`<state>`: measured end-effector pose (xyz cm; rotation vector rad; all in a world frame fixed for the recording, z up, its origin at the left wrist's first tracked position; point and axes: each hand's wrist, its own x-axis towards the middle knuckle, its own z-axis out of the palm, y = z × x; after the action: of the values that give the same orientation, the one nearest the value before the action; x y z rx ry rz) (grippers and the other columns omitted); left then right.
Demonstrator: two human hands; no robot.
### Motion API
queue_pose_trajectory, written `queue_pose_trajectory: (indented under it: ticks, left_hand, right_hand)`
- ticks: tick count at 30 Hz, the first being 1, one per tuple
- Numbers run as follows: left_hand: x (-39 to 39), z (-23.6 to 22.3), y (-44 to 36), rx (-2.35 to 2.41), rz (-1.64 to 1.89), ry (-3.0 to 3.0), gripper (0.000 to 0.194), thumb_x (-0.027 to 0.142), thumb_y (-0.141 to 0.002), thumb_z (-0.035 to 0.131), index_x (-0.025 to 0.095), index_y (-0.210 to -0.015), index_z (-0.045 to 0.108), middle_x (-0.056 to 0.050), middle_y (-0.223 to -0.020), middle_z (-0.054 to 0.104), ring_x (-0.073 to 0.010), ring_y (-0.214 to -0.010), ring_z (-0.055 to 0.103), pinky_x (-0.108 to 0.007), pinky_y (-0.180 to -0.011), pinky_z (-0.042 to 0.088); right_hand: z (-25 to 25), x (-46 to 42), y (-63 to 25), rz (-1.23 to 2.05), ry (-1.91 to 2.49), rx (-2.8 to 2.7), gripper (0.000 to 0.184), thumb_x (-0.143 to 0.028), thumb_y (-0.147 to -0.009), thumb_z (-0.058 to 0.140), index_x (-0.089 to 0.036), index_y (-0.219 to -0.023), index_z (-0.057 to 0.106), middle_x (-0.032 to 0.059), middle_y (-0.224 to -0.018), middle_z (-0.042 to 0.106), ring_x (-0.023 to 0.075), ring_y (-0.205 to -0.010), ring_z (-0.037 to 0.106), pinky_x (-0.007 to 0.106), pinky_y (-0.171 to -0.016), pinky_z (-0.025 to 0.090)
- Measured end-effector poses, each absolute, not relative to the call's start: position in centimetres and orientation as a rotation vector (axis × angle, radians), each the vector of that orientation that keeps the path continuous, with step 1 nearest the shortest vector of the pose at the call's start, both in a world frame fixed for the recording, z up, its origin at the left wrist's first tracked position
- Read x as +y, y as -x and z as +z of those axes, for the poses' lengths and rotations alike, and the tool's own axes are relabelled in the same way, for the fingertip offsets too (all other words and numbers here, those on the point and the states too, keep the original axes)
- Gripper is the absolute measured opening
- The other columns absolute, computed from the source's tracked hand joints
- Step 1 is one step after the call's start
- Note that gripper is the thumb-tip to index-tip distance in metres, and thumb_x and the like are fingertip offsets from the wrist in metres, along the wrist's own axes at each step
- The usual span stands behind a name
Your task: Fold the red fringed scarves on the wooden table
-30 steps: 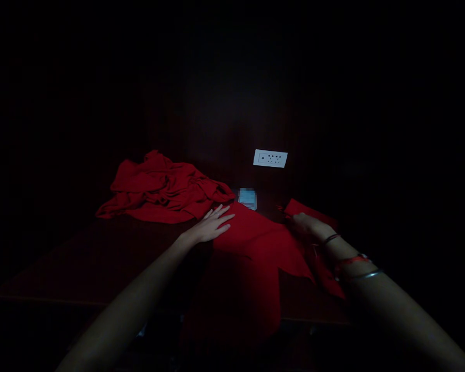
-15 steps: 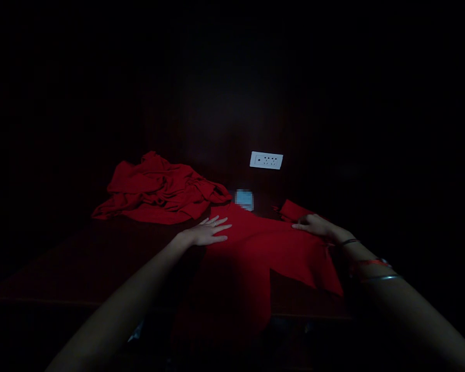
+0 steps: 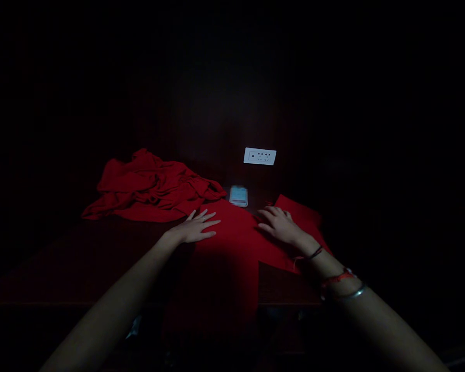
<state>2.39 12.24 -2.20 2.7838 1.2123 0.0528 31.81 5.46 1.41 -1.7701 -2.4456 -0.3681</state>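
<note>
A red garment (image 3: 228,253) lies spread on the dark table, its lower part hanging over the front edge and one section reaching out to the right. On its upper left edge my left hand (image 3: 197,227) rests flat with the fingers spread. My right hand (image 3: 279,225) is over the upper right part of the cloth, fingers loosely stretched and pointing left, holding nothing that I can see. Just beyond that hand is another piece of red cloth (image 3: 300,207); whether it joins the garment cannot be told.
A crumpled heap of red cloth (image 3: 151,188) sits at the back left of the table (image 3: 81,263). A phone-like device with a lit, blurred screen (image 3: 238,196) is at the back. A white socket plate (image 3: 260,156) is on the wall. Surroundings are very dark.
My right hand has let go of the cloth at the right and moved left over the garment, after drawing its right section out flatter. My left hand stays spread on the cloth.
</note>
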Motion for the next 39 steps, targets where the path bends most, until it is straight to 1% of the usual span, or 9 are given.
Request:
queue_pose_trajectory:
  ticks: [4, 8, 17, 21, 24, 28, 31, 35, 39]
  left_hand:
    - [12.6, -1.9, -1.4, 1.345, -0.075, -2.679, 0.055, 0.058, -0.077, 0.025, 0.036, -0.127, 0.020, -0.001, -0.137, 0.009, -0.0283, -0.123, 0.002, -0.053, -0.093, 0.005]
    - [11.7, -1.7, -2.5, 1.315, 0.017, -2.851, 0.050, 0.047, -0.079, 0.032, 0.029, -0.126, 0.029, -0.003, -0.137, 0.011, -0.0258, -0.124, 0.002, -0.048, -0.096, 0.003]
    - [10.3, -2.9, -6.2, 1.022, 0.039, -2.863, 0.056, 0.053, -0.080, 0.024, 0.027, -0.130, 0.016, -0.003, -0.137, 0.010, -0.0224, -0.124, 0.004, -0.042, -0.097, 0.010]
    - [10.4, -2.8, -5.7, 1.005, 0.076, -2.866, 0.057, 0.055, -0.080, 0.024, 0.028, -0.130, 0.015, -0.002, -0.137, 0.009, -0.0221, -0.124, 0.002, -0.042, -0.098, 0.010]
    - [10.3, -2.7, -5.3, 0.983, 0.056, -2.859, 0.061, 0.058, -0.078, 0.024, 0.027, -0.130, 0.014, -0.003, -0.137, 0.008, -0.0215, -0.124, 0.002, -0.041, -0.098, 0.009]
    - [9.9, -2.0, -5.0, 0.932, 0.024, -2.865, 0.067, 0.061, -0.075, 0.028, 0.027, -0.130, 0.013, -0.004, -0.137, 0.008, -0.0222, -0.124, 0.004, -0.040, -0.098, 0.008]
    - [8.9, -0.9, -5.0, 0.855, 0.133, -2.955, 0.070, 0.060, -0.069, 0.040, 0.026, -0.128, 0.021, -0.004, -0.136, 0.017, -0.0231, -0.122, 0.014, -0.037, -0.098, 0.012]
    - [7.5, 0.6, -5.2, 0.774, 0.204, -3.101, 0.044, 0.041, -0.073, 0.047, 0.025, -0.114, 0.043, -0.003, -0.115, 0.046, -0.0193, -0.104, 0.042, -0.028, -0.090, 0.028]
    - [6.7, 1.3, -5.5, 0.746, 0.071, -3.149, 0.032, 0.022, -0.074, 0.041, 0.025, -0.105, 0.050, -0.001, -0.100, 0.055, -0.0165, -0.089, 0.050, -0.025, -0.078, 0.036]
  right_hand:
    - [-1.6, 4.3, -30.9, 0.070, 1.693, -2.632, 0.055, -0.056, -0.079, 0.013, -0.032, -0.129, 0.016, 0.0029, -0.136, 0.019, 0.0251, -0.122, 0.015, 0.055, -0.091, 0.014]
    - [-2.5, 5.3, -33.3, 0.158, 1.849, -2.563, 0.056, -0.055, -0.080, 0.011, -0.030, -0.130, 0.015, 0.0024, -0.137, 0.012, 0.0224, -0.124, 0.007, 0.053, -0.095, 0.007]
    - [-0.4, 7.2, -34.0, 0.140, 1.923, -2.534, 0.063, -0.058, -0.077, 0.022, -0.022, -0.128, 0.026, 0.0066, -0.136, 0.017, 0.0250, -0.124, 0.008, 0.046, -0.098, 0.008]
    - [-0.1, 6.0, -30.2, 0.127, 1.695, -2.546, 0.066, -0.061, -0.075, 0.019, -0.027, -0.131, 0.012, 0.0025, -0.138, 0.006, 0.0244, -0.124, 0.001, 0.049, -0.097, 0.007]
    - [-1.3, 5.0, -28.6, 0.266, 1.643, -2.651, 0.064, -0.061, -0.076, 0.017, -0.028, -0.131, 0.009, 0.0013, -0.138, 0.008, 0.0232, -0.124, 0.001, 0.049, -0.097, 0.006]
    - [-1.9, 4.1, -28.9, 0.258, 1.621, -2.645, 0.060, -0.058, -0.078, 0.019, -0.027, -0.130, 0.017, 0.0026, -0.137, 0.012, 0.0223, -0.124, 0.005, 0.048, -0.097, 0.007]
    - [-0.8, 3.4, -29.4, 0.201, 1.465, -2.624, 0.060, -0.055, -0.077, 0.030, -0.023, -0.128, 0.026, 0.0054, -0.135, 0.022, 0.0219, -0.123, 0.015, 0.042, -0.098, 0.015]
    - [0.7, 2.4, -29.3, 0.149, 1.173, -2.679, 0.050, -0.049, -0.075, 0.040, -0.020, -0.116, 0.045, 0.0062, -0.116, 0.046, 0.0182, -0.107, 0.040, 0.032, -0.091, 0.029]
    - [0.2, 1.9, -29.0, 0.079, 1.070, -2.724, 0.039, -0.041, -0.079, 0.038, -0.017, -0.105, 0.053, 0.0065, -0.099, 0.055, 0.0160, -0.092, 0.048, 0.028, -0.084, 0.035]
